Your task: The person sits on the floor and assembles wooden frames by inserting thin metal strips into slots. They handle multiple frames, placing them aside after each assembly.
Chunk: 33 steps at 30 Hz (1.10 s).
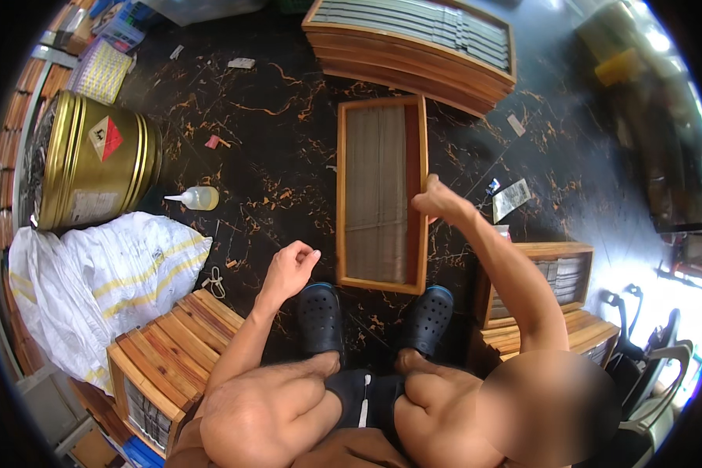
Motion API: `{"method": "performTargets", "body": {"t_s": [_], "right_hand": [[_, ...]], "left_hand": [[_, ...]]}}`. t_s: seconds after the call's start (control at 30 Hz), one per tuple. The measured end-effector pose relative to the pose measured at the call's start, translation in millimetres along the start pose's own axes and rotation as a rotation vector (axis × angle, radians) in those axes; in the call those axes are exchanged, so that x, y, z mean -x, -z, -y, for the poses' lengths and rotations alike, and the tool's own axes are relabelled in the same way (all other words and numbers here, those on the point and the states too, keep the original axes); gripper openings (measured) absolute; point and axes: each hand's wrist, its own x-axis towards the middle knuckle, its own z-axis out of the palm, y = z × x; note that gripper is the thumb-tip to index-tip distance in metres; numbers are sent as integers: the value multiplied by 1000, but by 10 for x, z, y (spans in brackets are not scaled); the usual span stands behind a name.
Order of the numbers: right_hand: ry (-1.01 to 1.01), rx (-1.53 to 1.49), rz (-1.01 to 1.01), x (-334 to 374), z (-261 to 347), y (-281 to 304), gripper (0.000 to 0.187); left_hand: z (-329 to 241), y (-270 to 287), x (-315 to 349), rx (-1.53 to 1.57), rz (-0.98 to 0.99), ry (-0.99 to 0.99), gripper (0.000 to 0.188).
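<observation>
A shallow rectangular wooden tray [423, 257] lies lengthwise on the floor in front of my feet. Packed inside it are thin grey strips [376, 187], with a bare reddish-brown band of the tray's bottom along their right side. My right hand [438, 199] grips the tray's right rim near the middle, thumb on top; some of its fingers are hidden. To the left of the tray's near end, my left hand [291, 269] hovers apart from it with curled fingers. Whatever may be inside that hand is hidden.
Stacked wooden trays [405, 58] of grey strips stand beyond. Left are a gold metal drum [105, 168], a squeeze bottle [201, 198], a white woven sack [109, 265] and a wooden stack [179, 343]. More wooden trays [542, 331] stand right, beside a chair [659, 374]. Paper scraps dot the dark floor.
</observation>
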Motion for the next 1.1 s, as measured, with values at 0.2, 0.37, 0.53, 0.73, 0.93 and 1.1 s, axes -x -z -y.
{"method": "performTargets", "body": {"t_s": [0.2,0.37,0.53,0.73,0.93,1.1], "right_hand": [[45,455,-9,-547,353,330,40],[227,616,-34,-837,723,-29,41],[426,750,-96,-757,1113,-648,35],[797,708,-216,-870,817,-1025,19],[713,271,-404,-468,626,-907,13],[289,373,-82,43,220,-919,38]], "left_hand": [[26,-216,-153,91,27,32,28],[188,-396,-154,100,-163,-111,21],[268,-366,-18,-28,-316,-163,16],[259,-470,96,-131,-231,-119,15],[396,-499,145,-121,-118,-88,11],[341,-461,101,-34,-60,-13,15]]}}
